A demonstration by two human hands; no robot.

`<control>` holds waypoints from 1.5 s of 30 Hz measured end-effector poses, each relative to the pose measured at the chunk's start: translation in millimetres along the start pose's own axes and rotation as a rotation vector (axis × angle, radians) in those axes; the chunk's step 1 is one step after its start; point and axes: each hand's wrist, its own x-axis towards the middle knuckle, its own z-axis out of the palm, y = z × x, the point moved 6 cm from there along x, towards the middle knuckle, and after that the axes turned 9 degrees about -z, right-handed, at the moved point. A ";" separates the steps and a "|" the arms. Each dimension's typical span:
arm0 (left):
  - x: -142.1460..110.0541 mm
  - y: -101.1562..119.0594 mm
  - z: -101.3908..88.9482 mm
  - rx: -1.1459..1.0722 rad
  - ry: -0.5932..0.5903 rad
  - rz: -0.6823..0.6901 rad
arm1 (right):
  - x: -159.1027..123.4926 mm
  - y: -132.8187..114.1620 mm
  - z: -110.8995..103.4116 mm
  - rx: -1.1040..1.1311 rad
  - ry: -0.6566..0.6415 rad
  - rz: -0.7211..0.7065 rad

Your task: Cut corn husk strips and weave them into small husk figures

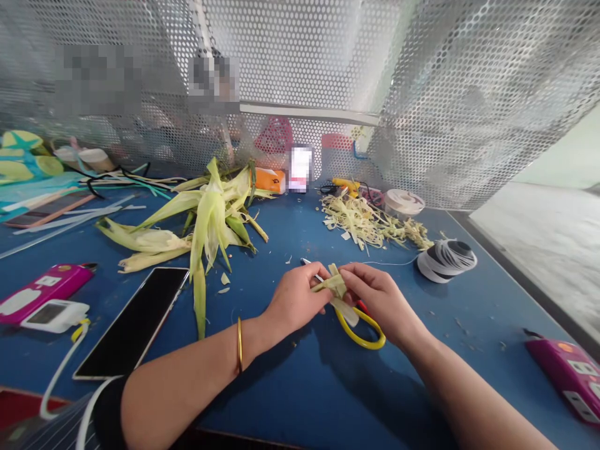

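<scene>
Strips of pale green corn husk [335, 285] are pinched between my two hands, crossing each other over the blue table. My left hand [297, 294], with a gold bangle on the wrist, grips the left end of the husk. Opposite it, my right hand [375, 297] has thumb and fingers closed on the right side. Beneath the hands lies a pair of scissors [360, 340] with a yellow handle loop, its blade tip pointing away to the left. Part of the scissors is hidden by my hands.
Whole corn husks [210, 212] lie at the left. Shredded strips [354, 219] and a tape roll [404, 201] are at the back right, near a thread spool [447, 260]. A dark phone [135, 319] rests by my left forearm. Perforated mesh [304, 62] closes the back.
</scene>
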 end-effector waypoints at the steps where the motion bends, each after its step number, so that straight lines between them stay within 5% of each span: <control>1: -0.6 0.2 0.8 0.044 -0.009 0.002 | -0.2 1.0 -0.5 -0.028 -0.008 0.010; 13: -12.0 3.6 24.1 0.083 -0.471 -0.075 | -0.2 -7.8 -14.4 -0.186 0.192 -0.203; 20: -16.5 9.0 28.1 -0.087 -0.563 -0.134 | 1.6 -1.7 -11.4 -0.179 0.223 -0.193; 30: -16.5 -2.9 32.6 0.124 -0.448 -0.123 | -7.5 -6.5 -2.2 -0.215 0.223 -0.235; 37: -10.9 -0.1 24.1 -0.170 -0.359 -0.229 | 4.4 0.0 -14.1 -0.075 0.215 -0.133; 43: -5.2 5.2 10.0 -0.289 -0.245 -0.250 | 5.5 0.5 -4.7 0.038 -0.021 -0.003; 45: -5.0 4.5 10.6 -0.293 -0.266 -0.253 | 4.3 3.1 -3.0 0.052 0.008 -0.021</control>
